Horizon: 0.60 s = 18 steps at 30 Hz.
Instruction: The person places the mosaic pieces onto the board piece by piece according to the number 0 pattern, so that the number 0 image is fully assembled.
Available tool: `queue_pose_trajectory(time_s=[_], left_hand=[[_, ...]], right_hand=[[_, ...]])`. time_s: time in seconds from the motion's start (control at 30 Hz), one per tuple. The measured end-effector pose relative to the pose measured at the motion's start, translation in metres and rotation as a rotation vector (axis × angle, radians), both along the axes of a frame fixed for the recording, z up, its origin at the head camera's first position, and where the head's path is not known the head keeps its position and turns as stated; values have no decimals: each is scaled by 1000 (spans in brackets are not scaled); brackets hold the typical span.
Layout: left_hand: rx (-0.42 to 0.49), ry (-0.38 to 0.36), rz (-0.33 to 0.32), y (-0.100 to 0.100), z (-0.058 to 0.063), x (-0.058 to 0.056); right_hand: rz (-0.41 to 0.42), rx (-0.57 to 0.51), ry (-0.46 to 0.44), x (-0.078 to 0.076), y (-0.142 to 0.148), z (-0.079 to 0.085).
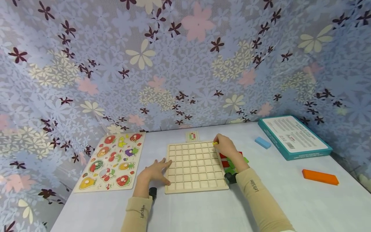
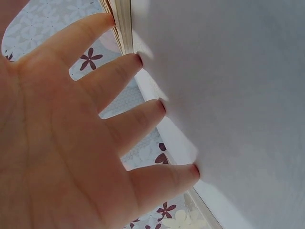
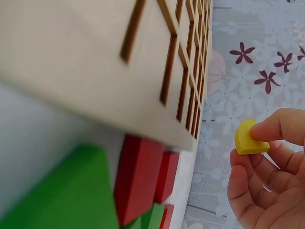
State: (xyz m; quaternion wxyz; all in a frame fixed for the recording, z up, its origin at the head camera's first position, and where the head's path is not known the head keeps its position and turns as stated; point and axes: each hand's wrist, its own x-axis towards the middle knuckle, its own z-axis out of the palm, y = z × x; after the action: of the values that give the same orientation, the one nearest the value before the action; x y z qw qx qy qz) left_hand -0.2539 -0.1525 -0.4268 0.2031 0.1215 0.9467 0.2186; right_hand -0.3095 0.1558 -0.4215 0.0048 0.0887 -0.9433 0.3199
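Observation:
A wooden grid board (image 1: 191,167) with rows of square cells lies on the table. My right hand (image 1: 225,146) pinches a small yellow block (image 3: 250,138) between thumb and fingers, over the board's far right corner. One side of the block looks rounded in the right wrist view. My left hand (image 1: 153,172) is spread at the board's left edge, fingers apart, with the thumb at the board's lower left. In the left wrist view its fingertips (image 2: 155,106) reach down to the white tabletop. Red blocks (image 3: 138,176) and green blocks (image 3: 62,195) lie beside the board's right edge, partly under my right forearm.
A small pattern card (image 1: 192,136) lies behind the board. To the left is a fruit puzzle board (image 1: 114,161). On the right are a blue block (image 1: 262,142), a teal-edged box (image 1: 295,135) and an orange bar (image 1: 320,177). A flowered curtain (image 1: 185,64) backs the table.

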Motion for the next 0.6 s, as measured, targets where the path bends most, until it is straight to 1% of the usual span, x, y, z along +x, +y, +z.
queue_pose_trajectory(time_s=[0.1, 0.33, 0.6], left_hand=[[-1, 1, -2, 1, 1, 0], [5, 2, -5, 2, 3, 1], [9, 8, -9, 1, 2, 2]], right_hand=[[15, -12, 8, -1, -4, 0], [42, 10, 28, -2, -12, 0], [47, -2, 16, -2, -23, -2]])
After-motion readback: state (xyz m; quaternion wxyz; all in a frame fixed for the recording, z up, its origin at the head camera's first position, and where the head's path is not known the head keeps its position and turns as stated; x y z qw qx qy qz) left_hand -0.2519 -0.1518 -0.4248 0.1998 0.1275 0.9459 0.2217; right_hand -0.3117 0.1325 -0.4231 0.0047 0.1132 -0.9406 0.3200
